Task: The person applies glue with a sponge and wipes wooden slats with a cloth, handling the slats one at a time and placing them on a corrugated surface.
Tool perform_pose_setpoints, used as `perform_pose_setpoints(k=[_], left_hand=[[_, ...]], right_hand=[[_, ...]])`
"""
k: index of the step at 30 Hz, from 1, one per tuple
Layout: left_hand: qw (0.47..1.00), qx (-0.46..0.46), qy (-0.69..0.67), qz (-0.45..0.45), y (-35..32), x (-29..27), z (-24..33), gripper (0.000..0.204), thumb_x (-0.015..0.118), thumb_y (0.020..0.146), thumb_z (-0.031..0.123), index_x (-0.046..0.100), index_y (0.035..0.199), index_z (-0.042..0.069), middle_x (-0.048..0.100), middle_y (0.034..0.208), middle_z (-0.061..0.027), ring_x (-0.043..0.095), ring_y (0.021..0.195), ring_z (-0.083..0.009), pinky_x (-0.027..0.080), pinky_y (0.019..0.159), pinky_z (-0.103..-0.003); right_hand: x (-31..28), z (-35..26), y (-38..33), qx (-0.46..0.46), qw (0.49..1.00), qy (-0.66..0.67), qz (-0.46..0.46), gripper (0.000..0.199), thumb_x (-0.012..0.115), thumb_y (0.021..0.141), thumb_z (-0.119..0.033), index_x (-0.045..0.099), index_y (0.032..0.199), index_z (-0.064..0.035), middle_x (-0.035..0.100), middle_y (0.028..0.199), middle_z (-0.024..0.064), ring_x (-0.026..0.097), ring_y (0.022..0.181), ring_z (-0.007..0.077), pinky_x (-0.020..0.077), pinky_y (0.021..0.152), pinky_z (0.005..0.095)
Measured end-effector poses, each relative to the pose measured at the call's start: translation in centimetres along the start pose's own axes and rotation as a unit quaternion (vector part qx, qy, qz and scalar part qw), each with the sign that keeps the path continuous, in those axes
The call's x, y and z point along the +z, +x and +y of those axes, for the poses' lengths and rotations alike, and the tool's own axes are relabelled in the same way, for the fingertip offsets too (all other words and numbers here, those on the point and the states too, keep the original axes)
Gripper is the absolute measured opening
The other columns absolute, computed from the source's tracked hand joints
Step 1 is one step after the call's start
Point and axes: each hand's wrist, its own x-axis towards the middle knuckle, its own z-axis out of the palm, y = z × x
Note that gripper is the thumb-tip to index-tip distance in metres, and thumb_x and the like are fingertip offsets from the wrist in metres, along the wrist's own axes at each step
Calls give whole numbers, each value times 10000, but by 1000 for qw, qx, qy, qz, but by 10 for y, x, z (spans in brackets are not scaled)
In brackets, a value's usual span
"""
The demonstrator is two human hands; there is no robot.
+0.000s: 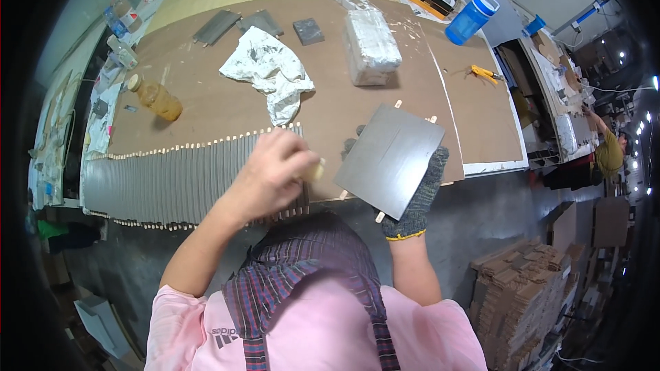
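Observation:
My bare left hand (273, 168) is closed around a small pale-yellow pad (315, 170), slightly blurred. It hovers above the right end of a long row of grey slats (179, 177) standing on edge, with light wooden pegs sticking out along both sides. Held tilted in my right hand (425, 196), which wears a dark knitted glove with a yellow cuff, is a flat grey panel (392, 158). Wooden pegs jut from its corners, and the panel hides most of the gloved palm; fingertips show past its left edge. A crumpled, stained white cloth (271, 72) lies beyond my left hand.
On the brown-covered table stand a jar of amber liquid (155, 98), a wrapped block (372, 48), a blue bottle (472, 18) and a yellow-handled tool (485, 73). Loose grey pieces (216, 27) lie at the back. Stacked boards (519, 295) sit right; another person (605, 151) is beyond.

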Motion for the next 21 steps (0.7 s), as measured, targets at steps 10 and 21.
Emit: perform_pose_setpoints(k=[10, 21], left_hand=[[998, -30, 11, 47, -5, -8, -6, 489, 710, 589, -10, 663, 1072, 56, 581, 987, -114, 579, 925, -321, 478, 806, -410], [981, 103, -157, 44, -8, 25, 37, 504, 799, 626, 85, 676, 1112, 31, 587, 947, -99, 585, 829, -275, 467, 734, -386]], right_hand=[[-4, 1, 6, -10, 997, 14, -78, 1079, 503, 829, -797, 237, 1556, -45, 396, 1486, 280, 478, 1298, 474, 408, 1069, 621], [-7, 8, 11, -2, 997, -69, -22, 1021, 389, 871, -793, 248, 1550, -44, 396, 1493, 250, 463, 1318, 429, 409, 1090, 543]])
